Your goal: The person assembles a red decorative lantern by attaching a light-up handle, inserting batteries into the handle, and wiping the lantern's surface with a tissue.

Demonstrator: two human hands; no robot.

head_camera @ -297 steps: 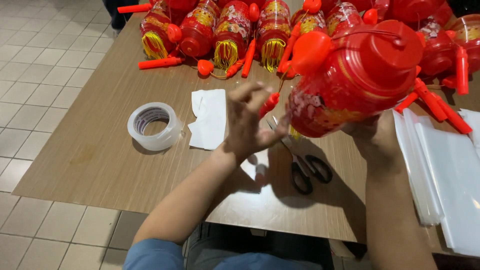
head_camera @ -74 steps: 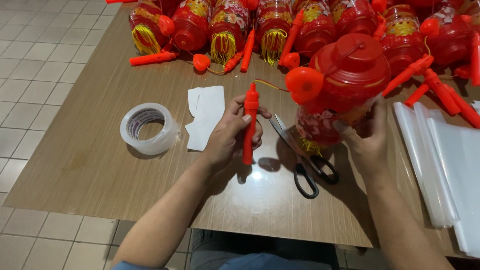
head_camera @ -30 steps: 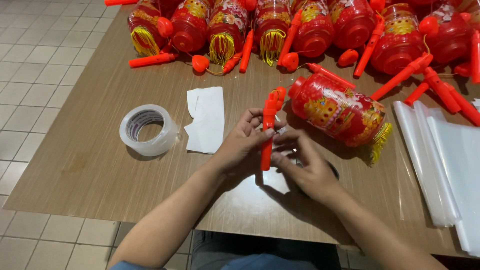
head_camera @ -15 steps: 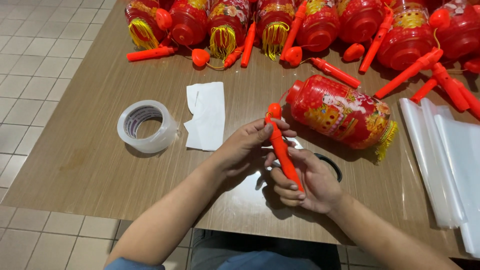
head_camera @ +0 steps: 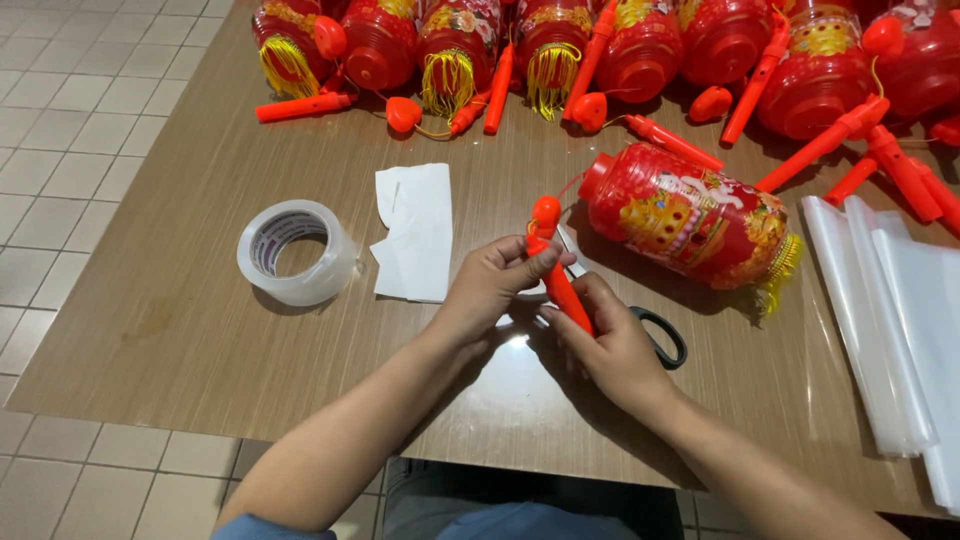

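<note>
my left hand (head_camera: 495,285) pinches the upper part of an orange plastic stick (head_camera: 556,270), just under its round knob, with thumb and fingers closed around it. my right hand (head_camera: 610,345) grips the lower end of the same stick, fingers wrapped on it, so both hands are clamped on the stick and sit close together, just above the table (head_camera: 180,330). the stick tilts, knob end up and away from me, lower end toward my right palm. under my right hand lie black-handled scissors (head_camera: 665,340), one loop showing beside my knuckles. just beyond the stick a red lantern (head_camera: 690,215) lies on its side, its yellow tassel (head_camera: 775,275) pointing right; a thin cord seems to run from the knob toward the lantern's cap, though it is too fine to be sure. to the left of my left hand a white paper sheet (head_camera: 415,230) lies flat, and further left stands a roll of clear tape (head_camera: 295,250). at the right edge is a stack of clear plastic bags (head_camera: 890,320). along the far side of the table sits a row of red lanterns (head_camera: 640,45) with more orange sticks (head_camera: 300,105) among them.
</note>
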